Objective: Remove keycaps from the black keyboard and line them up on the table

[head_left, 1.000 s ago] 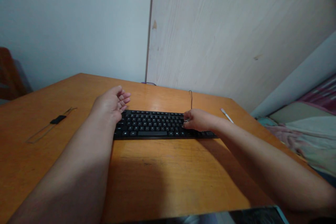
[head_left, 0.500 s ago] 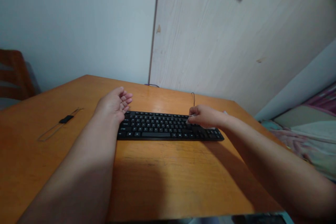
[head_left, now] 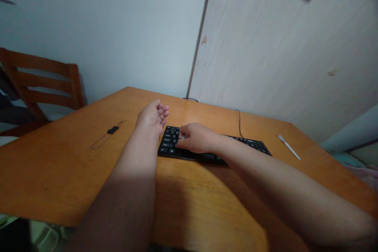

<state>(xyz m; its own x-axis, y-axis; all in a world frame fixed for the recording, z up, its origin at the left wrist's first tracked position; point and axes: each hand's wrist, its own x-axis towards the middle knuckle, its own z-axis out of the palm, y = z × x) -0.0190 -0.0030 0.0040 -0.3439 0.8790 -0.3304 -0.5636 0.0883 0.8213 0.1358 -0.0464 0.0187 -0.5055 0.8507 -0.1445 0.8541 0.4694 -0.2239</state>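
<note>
Black plastic keyboard (head_left: pixel 167 140) lay flat on a wooden table (head_left: pixel 59 165), its cable (head_left: pixel 240 126) at the far side. Over its left keys, the person's right hand (head_left: pixel 196 138) pinched a small pale object (head_left: pixel 181 136), too blurred to name. The left hand (head_left: pixel 150 119) had loosely curled fingers, near the left end. Rubbing too hard risked sliding the unbraced keyboard; a loose pinch risked dropping the object.

Bare Arms Reach Forward

The left hand (head_left: pixel 152 117) turns palm rightward, its fingers loosely curled. The right hand (head_left: pixel 196 138) sits nearer, palm seemingly down, its forearm slanting in from the near right, thumb and fingers bent together, perhaps pinching.
</note>
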